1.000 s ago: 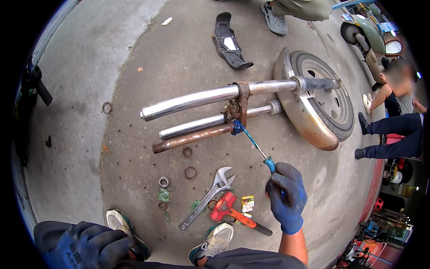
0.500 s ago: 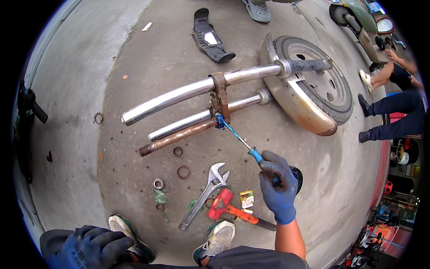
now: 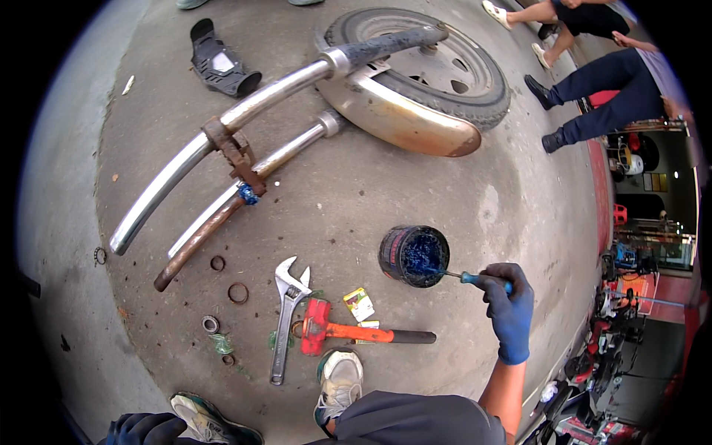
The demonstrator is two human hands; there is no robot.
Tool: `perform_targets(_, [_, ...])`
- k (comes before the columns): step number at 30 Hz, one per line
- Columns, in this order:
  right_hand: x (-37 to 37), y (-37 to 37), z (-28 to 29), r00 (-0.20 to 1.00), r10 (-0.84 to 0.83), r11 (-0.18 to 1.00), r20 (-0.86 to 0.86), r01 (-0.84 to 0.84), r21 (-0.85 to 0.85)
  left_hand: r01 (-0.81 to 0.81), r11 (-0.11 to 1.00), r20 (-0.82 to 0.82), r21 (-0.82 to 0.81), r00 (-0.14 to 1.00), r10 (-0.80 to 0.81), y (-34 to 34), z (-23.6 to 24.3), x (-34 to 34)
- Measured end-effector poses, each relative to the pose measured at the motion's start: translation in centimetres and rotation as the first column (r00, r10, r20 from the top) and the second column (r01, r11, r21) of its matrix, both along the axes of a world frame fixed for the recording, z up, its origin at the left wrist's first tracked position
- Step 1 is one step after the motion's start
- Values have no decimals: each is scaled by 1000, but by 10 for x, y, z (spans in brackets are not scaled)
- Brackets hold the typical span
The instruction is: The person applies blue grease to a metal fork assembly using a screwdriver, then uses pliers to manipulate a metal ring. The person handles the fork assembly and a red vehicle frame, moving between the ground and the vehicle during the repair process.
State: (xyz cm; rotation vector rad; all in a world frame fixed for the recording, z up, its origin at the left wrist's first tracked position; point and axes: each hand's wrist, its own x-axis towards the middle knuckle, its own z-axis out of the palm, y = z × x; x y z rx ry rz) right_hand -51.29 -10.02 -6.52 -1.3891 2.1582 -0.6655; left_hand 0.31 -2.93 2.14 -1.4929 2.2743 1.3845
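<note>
My right hand [image 3: 507,311], in a blue-and-black work glove, is closed around the blue handle of a screwdriver [image 3: 475,278]. The tool's shaft reaches into an open black tub [image 3: 383,259] of dark blue grease [image 3: 424,256], and its tip is hidden there. My gloved left hand [image 3: 144,430] lies low at the left by my knee, fingers loosely extended and holding nothing; the frame edge cuts it off. On the ground lies a motorcycle front fork [image 3: 165,191] with chrome tubes and a rusty steering stem [image 3: 194,248]. Blue grease [image 3: 248,194] coats the stem's base beside the rusty clamp.
The fork joins a wheel [image 3: 493,96] under a rusty fender [image 3: 400,119]. Near my shoes lie an adjustable wrench [image 3: 283,326], a red-headed hammer [image 3: 356,332], a small yellow box [image 3: 359,304], and bearing rings [image 3: 238,294]. Other people [image 3: 601,89] are at the upper right.
My right hand has brought the screwdriver away from the stem, rightward and down into the grease tub. The view has shifted right, showing the whole tub; blue grease stays on the stem.
</note>
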Motion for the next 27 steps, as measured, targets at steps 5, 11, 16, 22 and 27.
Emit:
perform_targets(5, [-32, -2, -57, 1000, -14, 999, -8, 14, 40, 26, 1000, -10, -9, 1000, -26, -1, -3, -4])
perform_targets(11, [-62, 7, -46, 814, -304, 949, 495, 304, 83, 22, 999, 14, 28, 1000, -22, 0, 4, -8])
perform_targets(16, [-46, 4, -40, 922, -214, 977, 324, 202, 68, 32, 999, 11, 14, 999, -32, 0, 0, -8])
perform_targets(22, [-30, 1, -55, 940, -214, 972, 264, 178, 156, 17, 1000, 3, 3, 1000, -17, 0, -1, -7])
perform_targets(27, [-59, 4, -33, 831, -208, 974, 516, 222, 35, -2, 1000, 17, -28, 1000, 3, 1, 3, -7])
